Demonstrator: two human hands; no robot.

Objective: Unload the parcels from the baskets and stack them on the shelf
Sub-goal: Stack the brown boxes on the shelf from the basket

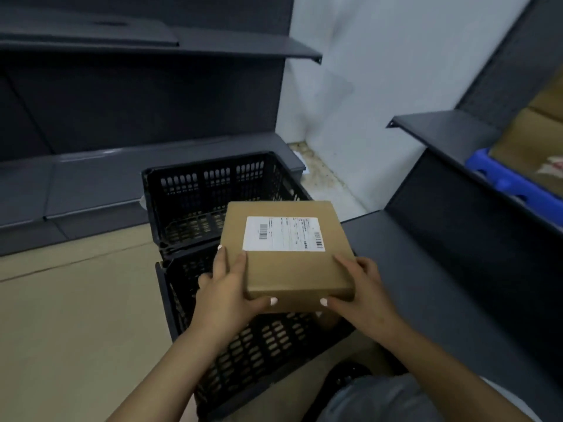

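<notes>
A flat brown cardboard parcel [292, 269] with a white shipping label [283, 233] is held level above two black slotted baskets. My left hand [227, 287] grips its near left corner, thumb along the front edge. My right hand [361, 292] grips its near right corner the same way. The near basket [243, 354] lies below the parcel; a small part of another brown parcel shows inside it under my right hand. The far basket [195, 184] looks bare inside. A dark grey shelf [405, 248] runs along the right.
Dark grey shelving [91, 178] lines the left and back, with an upper board [152, 41]. On the upper right shelf [451, 132] sit a blue bin [502, 175] and brown cartons [530, 141]. Tan floor [76, 315] lies left of the baskets.
</notes>
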